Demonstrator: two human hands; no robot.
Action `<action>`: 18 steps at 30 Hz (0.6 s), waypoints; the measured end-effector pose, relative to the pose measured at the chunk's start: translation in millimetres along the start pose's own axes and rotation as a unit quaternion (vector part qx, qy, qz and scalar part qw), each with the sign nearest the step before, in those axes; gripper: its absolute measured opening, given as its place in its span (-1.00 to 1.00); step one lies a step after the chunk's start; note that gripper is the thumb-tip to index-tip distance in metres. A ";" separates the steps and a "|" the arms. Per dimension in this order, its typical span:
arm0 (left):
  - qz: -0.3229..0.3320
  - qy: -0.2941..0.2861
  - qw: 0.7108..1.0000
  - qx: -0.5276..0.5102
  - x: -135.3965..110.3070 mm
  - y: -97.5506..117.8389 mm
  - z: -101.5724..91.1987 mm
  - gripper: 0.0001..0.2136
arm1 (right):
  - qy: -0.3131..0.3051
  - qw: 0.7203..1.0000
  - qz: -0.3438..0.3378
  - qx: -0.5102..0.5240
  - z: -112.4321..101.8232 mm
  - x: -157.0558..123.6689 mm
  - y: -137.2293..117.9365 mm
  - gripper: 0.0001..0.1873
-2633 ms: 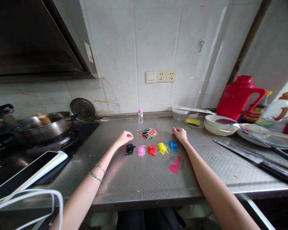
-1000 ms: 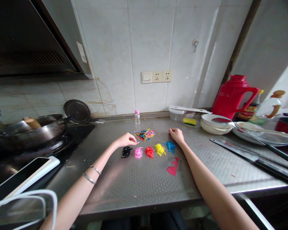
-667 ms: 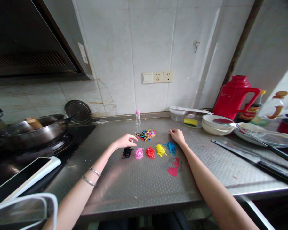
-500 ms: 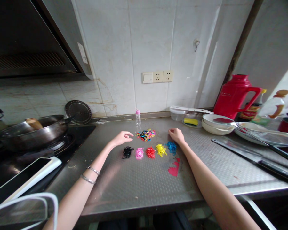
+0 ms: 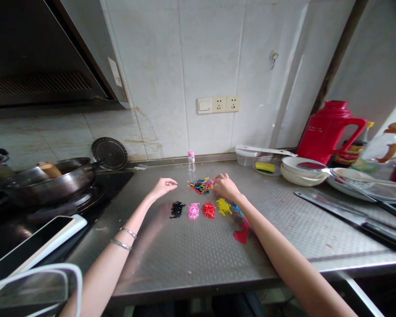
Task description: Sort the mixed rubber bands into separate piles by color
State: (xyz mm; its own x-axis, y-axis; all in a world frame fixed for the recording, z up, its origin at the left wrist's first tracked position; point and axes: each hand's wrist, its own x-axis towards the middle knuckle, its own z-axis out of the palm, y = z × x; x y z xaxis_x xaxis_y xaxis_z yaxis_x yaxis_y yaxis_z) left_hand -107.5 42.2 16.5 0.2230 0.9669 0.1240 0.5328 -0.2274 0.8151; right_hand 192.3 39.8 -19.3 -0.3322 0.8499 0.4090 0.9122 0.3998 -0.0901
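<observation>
A mixed heap of small coloured rubber bands (image 5: 201, 186) lies on the steel counter (image 5: 171, 259). My right hand (image 5: 227, 186) is at its right edge, fingers bent down and partly blurred, so what they hold cannot be made out. My left hand (image 5: 165, 187) hovers left of the heap, fingers drawn together; anything between them is too small to see. Nearer me sit sorted piles: black bands (image 5: 177, 209), pink bands (image 5: 193, 211), red bands (image 5: 209, 210) and yellow bands (image 5: 223, 206). Blue bands (image 5: 239, 210) are partly hidden behind my right wrist.
A small pink-capped bottle (image 5: 191, 162) stands behind the heap. A red paper piece (image 5: 240, 234) lies by my right forearm. To the right are a knife (image 5: 326, 208), bowls (image 5: 302, 174) and a red thermos (image 5: 330, 132); to the left, a pan (image 5: 53, 182) on the stove.
My right hand has moved left from above the blue pile to the mixed heap. My left hand has drawn slightly back to the left, its fingers closer together.
</observation>
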 end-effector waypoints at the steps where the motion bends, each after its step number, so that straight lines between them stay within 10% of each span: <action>1: -0.001 0.000 1.000 0.001 0.1 -0.5 0.3 -0.66 | -0.007 1.000 0.001 0.000 0.6 -0.1 -1.0 -0.77; 18: 0.001 -0.022 1.000 0.015 -0.5 -4.2 5.4 -0.67 | -0.021 0.999 -0.002 -0.024 3.1 -0.4 -8.7 -0.71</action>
State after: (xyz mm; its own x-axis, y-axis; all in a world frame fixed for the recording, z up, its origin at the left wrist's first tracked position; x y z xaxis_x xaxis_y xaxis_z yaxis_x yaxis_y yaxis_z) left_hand -105.4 42.1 10.0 0.2594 0.9605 0.1010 0.5560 -0.2340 0.7976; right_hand 183.8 37.0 -21.5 -0.3444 0.8629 0.3698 0.9209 0.3871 -0.0455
